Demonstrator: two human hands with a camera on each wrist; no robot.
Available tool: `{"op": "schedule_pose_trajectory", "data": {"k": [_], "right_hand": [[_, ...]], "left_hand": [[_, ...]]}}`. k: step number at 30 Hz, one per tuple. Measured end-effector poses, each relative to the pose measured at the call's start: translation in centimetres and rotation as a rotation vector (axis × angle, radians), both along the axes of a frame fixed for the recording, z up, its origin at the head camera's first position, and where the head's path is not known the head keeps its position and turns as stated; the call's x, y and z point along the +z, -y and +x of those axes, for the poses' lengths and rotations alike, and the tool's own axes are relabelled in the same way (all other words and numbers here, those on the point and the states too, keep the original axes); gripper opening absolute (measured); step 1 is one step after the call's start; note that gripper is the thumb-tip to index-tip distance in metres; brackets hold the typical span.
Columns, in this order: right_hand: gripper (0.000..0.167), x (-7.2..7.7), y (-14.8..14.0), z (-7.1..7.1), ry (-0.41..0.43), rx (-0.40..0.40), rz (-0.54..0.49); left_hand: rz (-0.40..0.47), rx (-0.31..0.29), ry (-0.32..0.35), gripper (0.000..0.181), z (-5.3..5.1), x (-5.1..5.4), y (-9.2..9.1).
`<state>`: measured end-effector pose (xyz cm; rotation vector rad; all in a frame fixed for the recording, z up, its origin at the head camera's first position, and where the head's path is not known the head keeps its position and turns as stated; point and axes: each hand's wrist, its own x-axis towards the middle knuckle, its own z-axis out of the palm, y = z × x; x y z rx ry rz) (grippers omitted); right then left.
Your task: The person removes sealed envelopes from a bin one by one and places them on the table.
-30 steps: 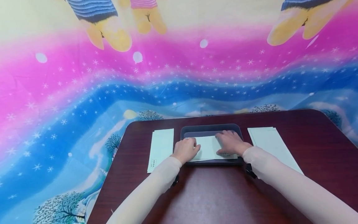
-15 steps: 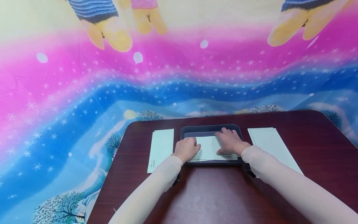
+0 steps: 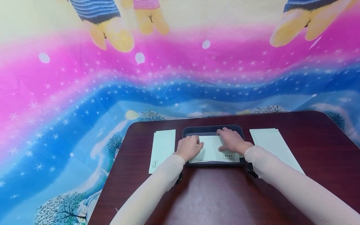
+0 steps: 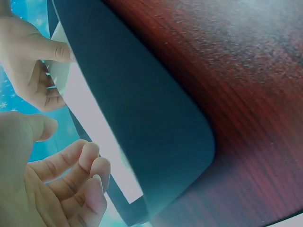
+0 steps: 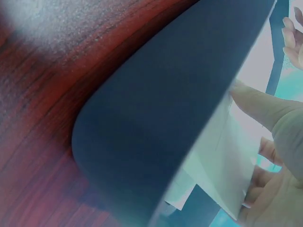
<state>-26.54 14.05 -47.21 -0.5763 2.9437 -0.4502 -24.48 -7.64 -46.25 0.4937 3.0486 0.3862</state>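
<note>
In the head view a dark grey tray (image 3: pixel 213 128) holds pale green printed paper (image 3: pixel 211 147), more than one piece, lying crosswise. My right hand (image 3: pixel 232 140) spans the top piece near its right end, thumb on the near side and fingers at the far edge. The right wrist view shows the thumb (image 5: pixel 255 101) and curled fingertips on opposite sides of this paper (image 5: pixel 222 156). My left hand (image 3: pixel 189 148) is over the paper's left end. In the left wrist view its fingers (image 4: pixel 71 165) are loosely bent, with nothing between them and the thumb.
On the dark red-brown table (image 3: pixel 213 193), one pale green paper stack (image 3: pixel 164 143) lies left of the tray and another stack (image 3: pixel 272 145) lies right of it. A colourful printed cloth (image 3: pixel 180 68) hangs behind the table.
My right hand has shifted slightly away from me on the paper, uncovering the black printed box near its right end. My left hand has moved a little farther forward and right.
</note>
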Motion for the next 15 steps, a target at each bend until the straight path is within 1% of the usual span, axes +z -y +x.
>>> {"op": "schedule_pose_trajectory", "data": {"k": [6, 10, 15], "right_hand": [[0.054, 0.7, -0.2, 0.1, 0.055, 0.011, -0.035], [0.050, 0.7, -0.5, 0.2, 0.063, 0.011, -0.043], [0.046, 0.8, -0.7, 0.1, 0.068, 0.009, -0.079]], "left_hand": [[0.012, 0.005, -0.007, 0.029, 0.0, 0.7, -0.2], [0.017, 0.002, -0.010, 0.030, 0.0, 1.1, -0.2], [0.025, -0.001, 0.003, 0.030, 0.0, 1.4, -0.2]]}}
